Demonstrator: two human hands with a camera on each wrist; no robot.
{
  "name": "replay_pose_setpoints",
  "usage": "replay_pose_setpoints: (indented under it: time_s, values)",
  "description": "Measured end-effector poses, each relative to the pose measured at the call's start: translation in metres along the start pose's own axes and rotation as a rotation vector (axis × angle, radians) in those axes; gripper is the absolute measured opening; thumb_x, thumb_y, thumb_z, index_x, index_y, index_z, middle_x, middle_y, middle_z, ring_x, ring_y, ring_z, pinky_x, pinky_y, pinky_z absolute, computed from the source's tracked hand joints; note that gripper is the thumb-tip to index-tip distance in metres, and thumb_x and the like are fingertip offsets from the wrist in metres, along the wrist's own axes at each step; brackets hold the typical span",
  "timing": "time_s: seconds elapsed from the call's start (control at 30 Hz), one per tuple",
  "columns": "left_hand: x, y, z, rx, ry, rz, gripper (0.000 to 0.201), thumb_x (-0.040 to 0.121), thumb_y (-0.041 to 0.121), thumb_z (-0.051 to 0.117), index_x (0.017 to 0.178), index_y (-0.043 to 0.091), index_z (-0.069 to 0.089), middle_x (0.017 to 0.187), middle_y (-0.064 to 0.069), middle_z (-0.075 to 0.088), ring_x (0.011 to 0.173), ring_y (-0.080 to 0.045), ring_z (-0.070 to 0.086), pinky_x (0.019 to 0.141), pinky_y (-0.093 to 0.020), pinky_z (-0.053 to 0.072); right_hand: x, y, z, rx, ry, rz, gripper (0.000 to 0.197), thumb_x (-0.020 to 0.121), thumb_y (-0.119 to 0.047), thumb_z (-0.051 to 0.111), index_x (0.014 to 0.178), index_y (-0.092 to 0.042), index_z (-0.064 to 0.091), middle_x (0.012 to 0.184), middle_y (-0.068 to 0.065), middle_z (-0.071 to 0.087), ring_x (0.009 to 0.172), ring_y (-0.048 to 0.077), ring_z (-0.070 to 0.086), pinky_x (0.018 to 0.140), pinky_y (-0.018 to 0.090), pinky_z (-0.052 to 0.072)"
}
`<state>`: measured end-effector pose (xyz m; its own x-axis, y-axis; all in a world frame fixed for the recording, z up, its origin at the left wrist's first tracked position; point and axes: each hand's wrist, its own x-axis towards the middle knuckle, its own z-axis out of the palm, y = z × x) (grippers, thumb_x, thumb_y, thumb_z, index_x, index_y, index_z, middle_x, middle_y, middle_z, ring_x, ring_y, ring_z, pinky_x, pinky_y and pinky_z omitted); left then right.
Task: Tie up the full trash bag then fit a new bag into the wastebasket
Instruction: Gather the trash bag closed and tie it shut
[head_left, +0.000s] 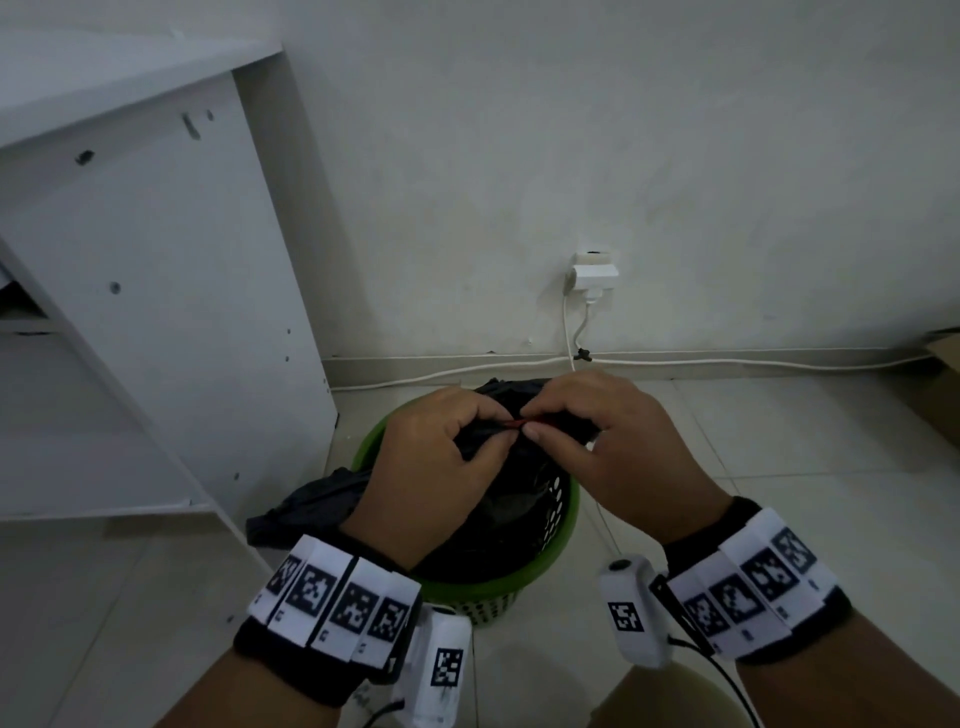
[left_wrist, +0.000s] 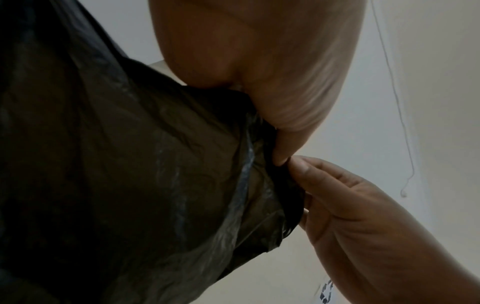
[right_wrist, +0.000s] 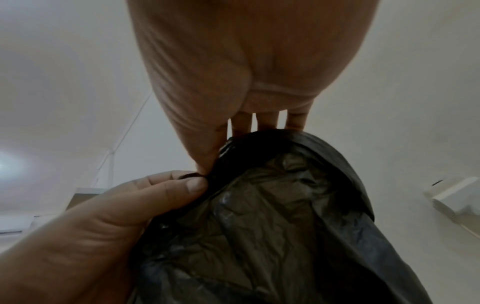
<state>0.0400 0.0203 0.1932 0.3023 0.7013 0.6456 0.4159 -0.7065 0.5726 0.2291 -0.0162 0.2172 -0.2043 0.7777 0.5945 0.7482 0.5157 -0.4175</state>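
Both hands, left (head_left: 431, 457) and right (head_left: 618, 441), pinching black trash bag (head_left: 524, 410) top, above green wastebasket (head_left: 563, 525)

white cabinet (head_left: 156, 312) | wall plug (head_left: 595, 273) | white cable (head_left: 727, 362) | cardboard box (head_left: 943, 374)

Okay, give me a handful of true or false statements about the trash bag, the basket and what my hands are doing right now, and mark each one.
1. Both hands pinch the gathered top of the black trash bag. True: the left hand and the right hand meet there.
2. The wastebasket is blue. False: it is green, with perforated sides.
3. The bag stands in the wastebasket. True.
4. A red strip shows between the fingertips. True.
5. The right hand rests flat on the floor. False: it grips the bag.
6. The wall socket has nothing plugged in. False: a white cable hangs from it.
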Motion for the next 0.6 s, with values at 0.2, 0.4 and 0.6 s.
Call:
replay_pose_setpoints:
  time_s: [0.2,0.4,0.6]
  values:
    - [0.000,-0.005,0.007,0.082,-0.049,0.018,0.007,0.080,0.017,0.075,0.086,0.019,0.075,0.081,0.006,0.071,0.075,-0.008,0.064,0.071,-0.023,0.053,-0.004,0.000,0.006,0.075,0.041,0.089,0.008,0.087,-0.010,0.071,0.089,-0.017,0.073,0.089,-0.007,0.070,0.085,0.002,0.062,0.078,0.012,0.045]
    - [0.003,-0.008,0.008,-0.170,-0.198,-0.148,0.023,0.080,0.022,0.069,0.098,0.021,0.057,0.109,0.012,0.061,0.102,-0.007,0.059,0.083,-0.021,0.046,-0.009,0.003,0.010,0.610,0.171,0.444,0.006,0.091,-0.015,0.066,0.090,-0.014,0.072,0.090,0.003,0.074,0.085,0.020,0.071,0.076,0.034,0.056]
    - [0.016,0.016,0.018,-0.838,-0.353,-0.425,0.056,0.090,0.029,0.067,0.138,0.013,0.045,0.128,-0.002,0.068,0.122,-0.014,0.062,0.101,-0.029,0.050,-0.002,-0.001,0.007,0.536,0.266,0.425,0.008,0.078,-0.040,0.069,0.083,-0.041,0.075,0.103,-0.015,0.062,0.108,0.015,0.061,0.087,0.025,0.047]
